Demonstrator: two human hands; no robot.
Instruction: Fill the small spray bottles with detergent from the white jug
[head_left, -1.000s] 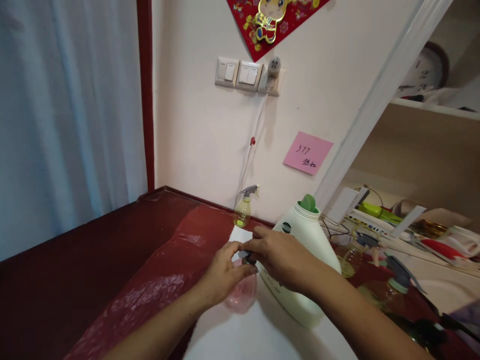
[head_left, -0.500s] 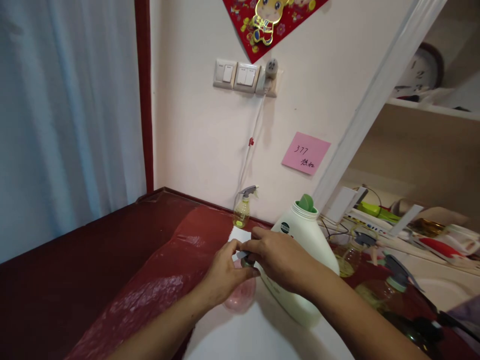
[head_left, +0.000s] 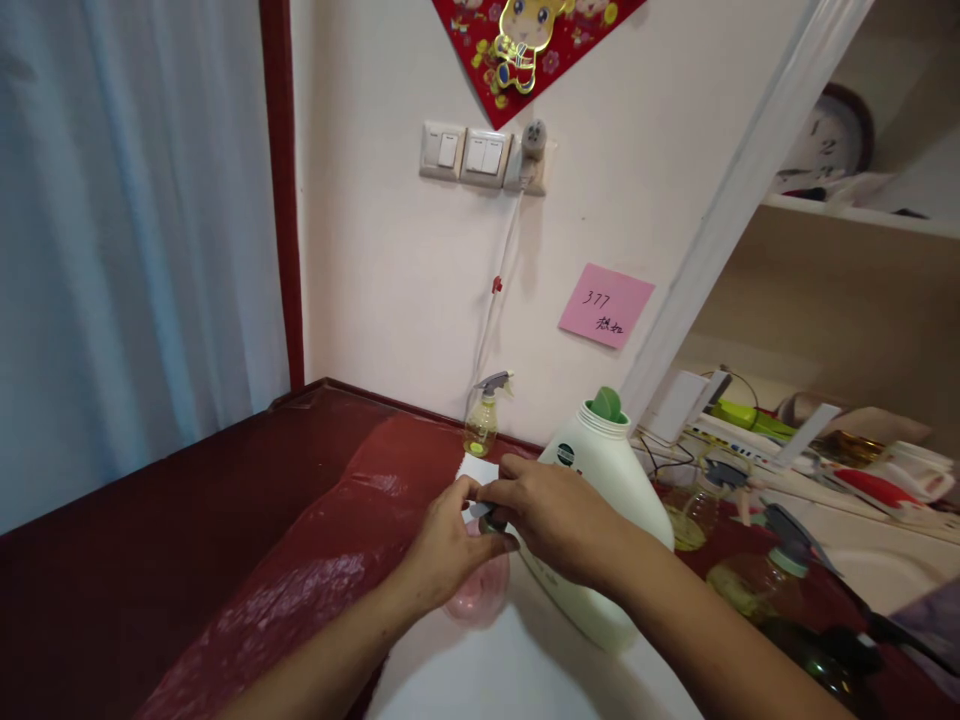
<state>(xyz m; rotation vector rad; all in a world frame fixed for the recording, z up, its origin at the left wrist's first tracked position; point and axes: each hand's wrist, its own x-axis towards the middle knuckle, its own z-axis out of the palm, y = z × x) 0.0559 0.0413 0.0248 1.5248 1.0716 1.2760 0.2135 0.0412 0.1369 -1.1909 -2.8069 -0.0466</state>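
Lower half of the frame: dark red table [head_left: 150, 520] under a glossy red plastic sheet [head_left: 337, 560], with a white sheet [head_left: 510, 670] at bottom centre. Right of centre: large white detergent jug [head_left: 600, 500] with a green cap, upright on the white sheet, touching the back of the right hand. Centre: right hand [head_left: 551, 515] reaching in from the lower right, fingers curled over a small grey cap. Just left of it: left hand [head_left: 446, 550], thumb and fingertips pinching that same cap from the other side. Directly beneath both hands: small pink bottle [head_left: 480, 592], mostly hidden, resting on the white sheet against the jug's base. Farther back by the wall: small spray bottle [head_left: 484, 415], upright, well apart from the hands.
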